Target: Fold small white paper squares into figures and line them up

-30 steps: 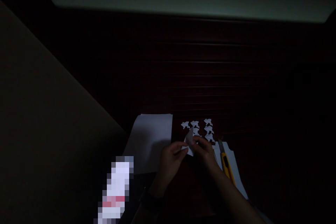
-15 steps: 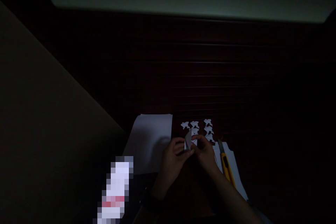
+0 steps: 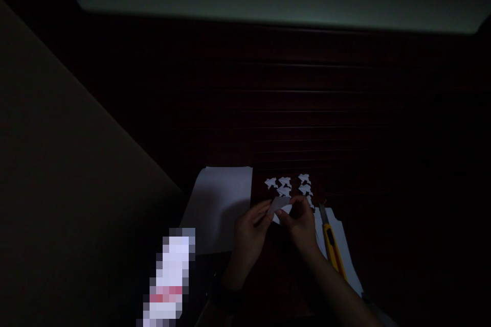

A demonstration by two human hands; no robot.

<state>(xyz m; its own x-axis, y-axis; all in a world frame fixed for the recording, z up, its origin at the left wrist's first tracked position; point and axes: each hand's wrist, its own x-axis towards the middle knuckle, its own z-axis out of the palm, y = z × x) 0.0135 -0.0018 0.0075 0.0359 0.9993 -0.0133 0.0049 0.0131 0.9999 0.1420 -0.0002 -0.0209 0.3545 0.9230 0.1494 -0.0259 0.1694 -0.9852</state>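
A small folded piece of white paper point(image 3: 279, 204) is held between my two hands, above the dark table. My left hand point(image 3: 251, 227) pinches its left side, with the thumb and fingers closed on the edge. On the other side my right hand point(image 3: 301, 222) grips the paper, thumb pressed on its near face. Just beyond the hands lie several small folded white paper figures point(image 3: 284, 182) in rough columns; my right hand partly covers the nearest right one. The fine creases in the held paper are too dark to make out.
A stack of white paper sheets point(image 3: 218, 194) lies to the left. At the right, a yellow utility knife point(image 3: 333, 250) with its blade out rests on white paper pieces point(image 3: 347, 245). A blurred-out bright object point(image 3: 171, 271) is at lower left. A pale ledge point(image 3: 268, 2) runs across the top.
The folded paper has gone from standing up in a point to lying lower and flatter between my fingers. My right thumb has come onto its near face. The knife and paper figures have stayed put.
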